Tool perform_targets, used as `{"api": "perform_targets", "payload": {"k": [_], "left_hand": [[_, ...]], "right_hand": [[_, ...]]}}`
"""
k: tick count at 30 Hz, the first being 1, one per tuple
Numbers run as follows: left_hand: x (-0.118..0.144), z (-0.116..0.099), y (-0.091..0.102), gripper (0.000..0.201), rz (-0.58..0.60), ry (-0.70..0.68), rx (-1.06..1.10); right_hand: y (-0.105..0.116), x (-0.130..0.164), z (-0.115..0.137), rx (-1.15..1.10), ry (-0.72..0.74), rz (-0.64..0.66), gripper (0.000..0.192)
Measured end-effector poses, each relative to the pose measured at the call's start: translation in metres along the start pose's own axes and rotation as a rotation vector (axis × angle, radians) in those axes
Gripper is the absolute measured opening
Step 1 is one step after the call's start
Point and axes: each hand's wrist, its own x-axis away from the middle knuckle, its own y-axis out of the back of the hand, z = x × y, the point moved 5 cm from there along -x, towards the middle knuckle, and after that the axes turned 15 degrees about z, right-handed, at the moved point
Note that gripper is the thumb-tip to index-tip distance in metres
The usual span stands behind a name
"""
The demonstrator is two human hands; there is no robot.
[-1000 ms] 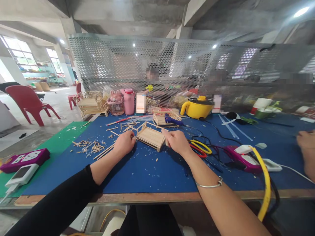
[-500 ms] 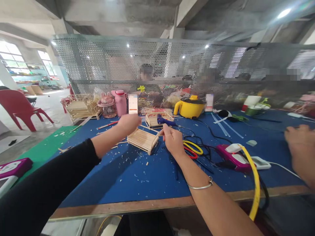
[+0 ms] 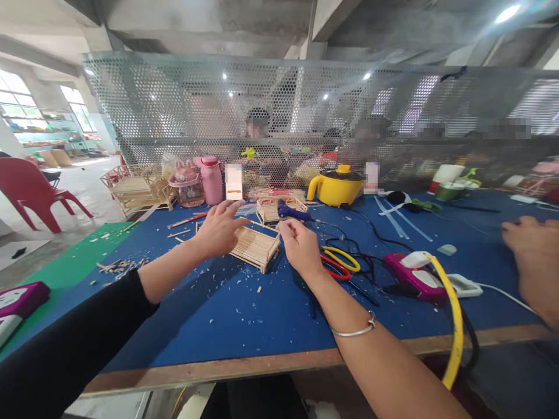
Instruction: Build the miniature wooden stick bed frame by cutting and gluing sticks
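- Blue worktop point(image 3: 244, 314), strewn with wood chips, nearest the viewer.
- Right hand point(image 3: 300, 249): fingers curled loosely, tips pinched at the right end of the stick tray point(image 3: 255, 247); whether they grip anything, cannot tell.
- Left hand point(image 3: 219, 228): fingers spread open, resting on the tray's left edge, holding nothing.
- Just right of the right fingers: yellow and red loops point(image 3: 343, 262).
- Beyond the fingers: blue glue gun point(image 3: 293, 212), second stick frame point(image 3: 273, 209).
- Farther: yellow pot point(image 3: 336, 186), pink bottle point(image 3: 212, 179).

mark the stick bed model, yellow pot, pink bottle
stick bed model point(image 3: 254, 247), head view, slatted top face
yellow pot point(image 3: 338, 190), head view, front of body
pink bottle point(image 3: 212, 183), head view, middle of body
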Motion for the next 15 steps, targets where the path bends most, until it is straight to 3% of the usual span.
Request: {"api": "perform_targets", "payload": {"k": [4, 8, 11, 12, 13, 15], "left_hand": [[-0.003, -0.015, -0.002, 0.033, -0.020, -0.161, -0.079], [0.000, -0.012, 0.020, 0.016, -0.137, -0.173, 0.065], [0.015, 0.020, 0.049, 0.014, -0.422, 0.024, 0.266], [0.030, 0.046, 0.059, 0.016, -0.728, 0.198, 0.552], [0.039, 0.066, 0.062, 0.021, -0.870, 0.303, 0.642], [0.052, 0.100, 0.061, 0.028, -0.980, 0.412, 0.749]], "right_hand": [[-0.001, 0.000, 0.001, 0.015, 0.014, 0.026, 0.035], [-0.001, 0.000, 0.004, 0.040, 0.035, 0.067, 0.038], [-0.006, 0.002, 0.009, 0.068, 0.068, 0.160, 0.038], [-0.008, 0.003, 0.011, 0.085, 0.078, 0.200, 0.037], [-0.011, 0.004, 0.012, 0.107, 0.085, 0.240, 0.036], [-0.015, 0.006, 0.015, 0.165, 0.086, 0.312, 0.032]]}}
